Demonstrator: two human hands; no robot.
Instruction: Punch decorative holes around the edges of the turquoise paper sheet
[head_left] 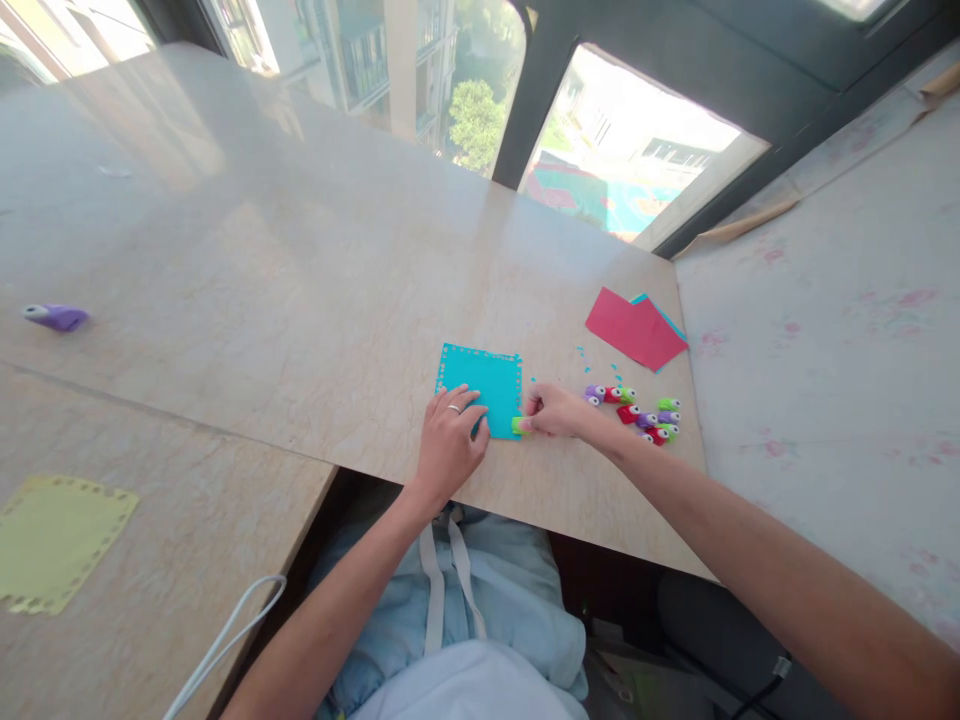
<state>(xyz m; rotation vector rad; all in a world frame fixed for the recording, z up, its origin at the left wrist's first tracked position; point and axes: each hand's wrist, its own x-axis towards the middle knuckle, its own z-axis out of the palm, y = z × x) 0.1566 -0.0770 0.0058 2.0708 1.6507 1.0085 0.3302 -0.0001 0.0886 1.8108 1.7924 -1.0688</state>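
A square of blue paper (491, 380) lies on the tabletop, with punched holes along its far, left and right edges. My left hand (452, 435) rests on the paper's near left part, fingers apart and pressing it flat; a ring is on one finger. At the right edge of the paper, my right hand (553, 412) is closed on a small green craft punch (518, 426), which sits over that edge near the lower right corner. My fingers cover part of the punch. Tiny blue paper bits (615, 368) lie beyond my right hand.
Several purple, red and green craft punches (646, 418) cluster at the right. Red paper sheets (634, 325) overlap a blue one behind them. A purple punch (60, 317) lies far left. Yellow punched paper (64, 540) and a white cable (225, 635) are at near left.
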